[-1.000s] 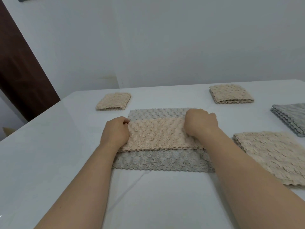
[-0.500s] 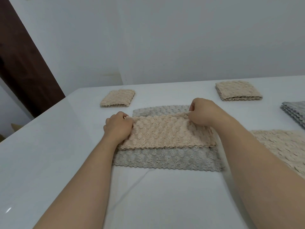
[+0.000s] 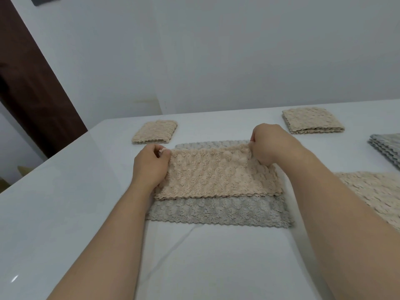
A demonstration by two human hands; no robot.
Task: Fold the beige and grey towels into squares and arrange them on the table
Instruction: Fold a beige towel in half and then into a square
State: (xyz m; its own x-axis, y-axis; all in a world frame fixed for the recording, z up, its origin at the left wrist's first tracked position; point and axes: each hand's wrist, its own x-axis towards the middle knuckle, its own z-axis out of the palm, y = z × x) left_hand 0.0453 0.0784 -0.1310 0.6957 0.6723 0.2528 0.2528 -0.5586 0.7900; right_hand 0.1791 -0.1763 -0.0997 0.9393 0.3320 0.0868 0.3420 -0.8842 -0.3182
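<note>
A beige towel (image 3: 216, 176), folded into a long strip, lies across a spread grey towel (image 3: 218, 211) in the middle of the white table (image 3: 65, 202). My left hand (image 3: 150, 165) pinches the strip's far left corner. My right hand (image 3: 270, 146) pinches its far right corner. The far edge of the beige strip is lifted off the grey towel, while its near edge still rests on it. A narrow band of grey shows beyond the raised edge.
A folded beige square (image 3: 154, 132) sits at the far left and another folded beige square (image 3: 312, 120) at the far right. A grey folded stack (image 3: 387, 146) lies at the right edge, with an unfolded beige towel (image 3: 372, 191) near it. A dark door (image 3: 28, 79) stands left.
Both hands have gone from pressing on the beige strip's ends to pinching its far corners and raising that edge. The view has shifted slightly left.
</note>
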